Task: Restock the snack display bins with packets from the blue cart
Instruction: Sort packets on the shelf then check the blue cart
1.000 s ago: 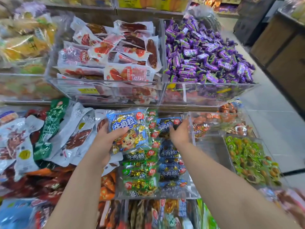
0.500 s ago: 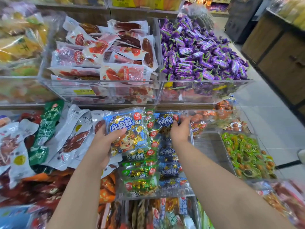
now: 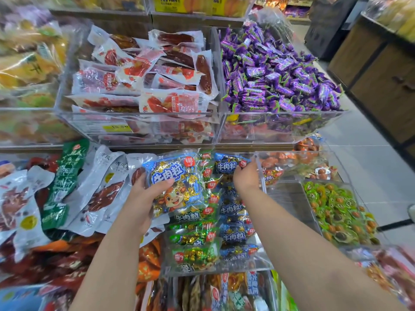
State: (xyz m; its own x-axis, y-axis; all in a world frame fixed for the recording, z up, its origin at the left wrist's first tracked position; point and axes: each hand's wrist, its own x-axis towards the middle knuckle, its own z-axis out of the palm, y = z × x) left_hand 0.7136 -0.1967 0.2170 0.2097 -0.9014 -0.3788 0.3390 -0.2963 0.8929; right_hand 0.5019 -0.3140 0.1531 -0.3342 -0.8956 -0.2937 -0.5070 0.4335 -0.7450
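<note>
Gripped in the left hand (image 3: 140, 205) is a blue beef-cube packet (image 3: 177, 182), held over the clear acrylic bin (image 3: 261, 263) of green and blue packets. At the bin's far end, another blue packet (image 3: 229, 166) is grasped by the right hand (image 3: 246, 177).

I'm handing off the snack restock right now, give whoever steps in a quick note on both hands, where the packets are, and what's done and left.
Left hand: holds a blue beef-cube packet over the clear bin.
Right hand: at the bin's far right corner, fingers on a dark blue packet at the back of the right row.
Bin: green packets in the left row, blue in the right, mostly full.
Left: place the held packet. The blue cart is not in view.
</note>
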